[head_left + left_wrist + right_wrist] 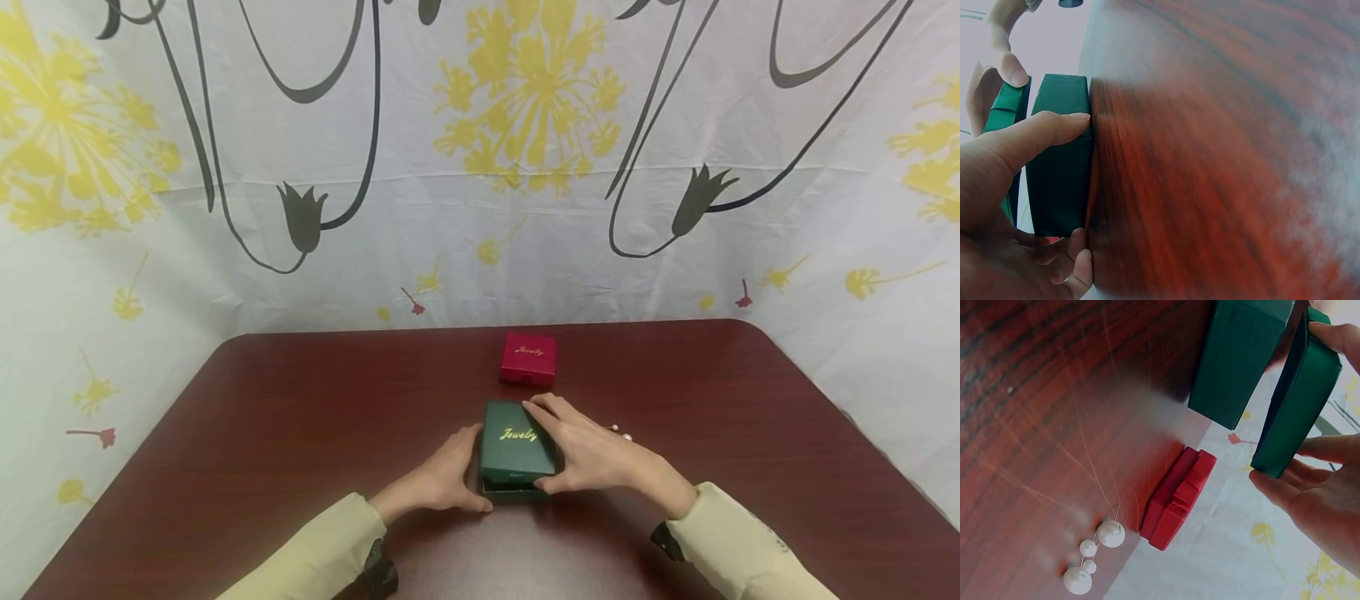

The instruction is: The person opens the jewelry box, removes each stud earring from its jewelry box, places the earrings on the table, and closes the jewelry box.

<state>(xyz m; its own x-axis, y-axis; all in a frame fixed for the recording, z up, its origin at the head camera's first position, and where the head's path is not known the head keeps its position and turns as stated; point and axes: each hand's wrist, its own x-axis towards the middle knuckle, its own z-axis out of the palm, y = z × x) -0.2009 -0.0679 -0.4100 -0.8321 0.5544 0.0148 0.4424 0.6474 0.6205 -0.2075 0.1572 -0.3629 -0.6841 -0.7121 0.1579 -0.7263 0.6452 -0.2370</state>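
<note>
A green jewelry box stands in two parts at the middle of the table. Its lid point(517, 446), lettered "Jewelry" in gold, is in the grip of my right hand point(592, 450), thumb at the near end and fingers at the far end. Below it sits the box's base point(1060, 175) on the table, with a gap between the two in both wrist views. My left hand point(444, 475) holds the base from the left, thumb on its near side and fingers round the far side. The base's inside is hidden by the lid.
Behind the green box lies a closed red jewelry box point(528, 358). White pearls on thin wires point(1111, 534) lie on the table right of the green box, partly behind my right hand in the head view. A patterned cloth point(450, 250) hangs beyond the table's back edge.
</note>
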